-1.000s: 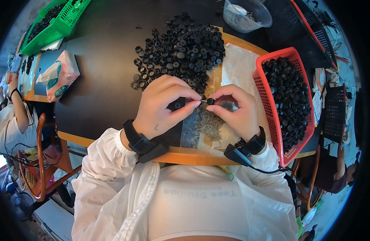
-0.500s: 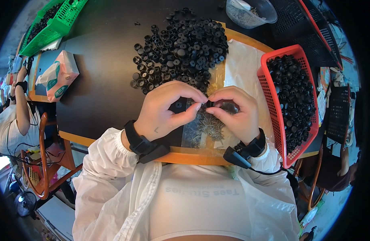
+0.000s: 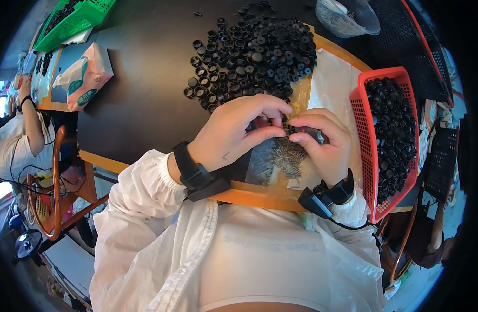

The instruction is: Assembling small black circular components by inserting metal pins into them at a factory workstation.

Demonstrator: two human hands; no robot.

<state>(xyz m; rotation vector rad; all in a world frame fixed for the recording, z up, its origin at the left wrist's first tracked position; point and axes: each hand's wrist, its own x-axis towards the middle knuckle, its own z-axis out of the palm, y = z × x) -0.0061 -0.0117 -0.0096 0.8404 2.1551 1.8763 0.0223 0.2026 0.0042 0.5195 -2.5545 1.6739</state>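
My left hand (image 3: pixel 231 127) and my right hand (image 3: pixel 328 140) meet fingertip to fingertip above the table. Between the right thumb and forefinger is a small black part (image 3: pixel 289 127), mostly hidden by the fingers. The left fingers are bent in close against it; whether they pinch something of their own is hidden. Right below the hands, a heap of small metal screws (image 3: pixel 287 158) lies on a clear plastic sheet (image 3: pixel 257 164). Just beyond the hands spreads a large pile of round black caps (image 3: pixel 260 57), some hollow side up.
A red basket (image 3: pixel 371 151) full of black caps stands at the right. A clear bowl (image 3: pixel 348 23) is at the far right, a tissue pack (image 3: pixel 91 78) and green basket (image 3: pixel 72 26) at the left. Another person (image 3: pixel 23 138) sits at far left.
The whole view has shifted, so the table things sit further right. My left fingers have changed their bend at the small black part; both hands stay over the screws.
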